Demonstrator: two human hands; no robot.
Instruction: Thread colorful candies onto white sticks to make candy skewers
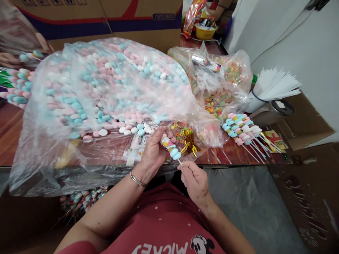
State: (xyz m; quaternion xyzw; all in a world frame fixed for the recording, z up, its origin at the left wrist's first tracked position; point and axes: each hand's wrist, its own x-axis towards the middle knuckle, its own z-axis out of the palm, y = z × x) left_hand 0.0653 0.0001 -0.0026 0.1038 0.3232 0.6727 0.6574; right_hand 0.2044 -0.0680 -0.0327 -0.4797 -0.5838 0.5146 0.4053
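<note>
So the left hand [153, 151] is curled around the top of a candy skewer [172, 151], fingers pressed together over the wrapped sweets, with a blue and a white candy poking out below the grip. The right hand [194, 180] sits just under it, thumb and fingertips pinching the thin white stick at the bottom end. The skewer is held right at the near edge of the wooden table [225, 155], tilted so the stick points down toward the person's lap. There's a thin metal bangle [137, 180] on the left wrist.

Right behind the hands is a huge clear plastic bag [106, 91] full of pink, blue and white candies, lying open on its side. Just past the left fingers you can see a few loose ring-shaped candies and a bunch of gold twist ties [190, 143]. To the right lies a pile of finished skewers [242, 128], sticks fanned outward. Behind that there's a smaller bag of colourful ring candies [219, 95], and a cup of white sticks [272, 86] near the wall. A cardboard box [106, 21] stands at the back.
</note>
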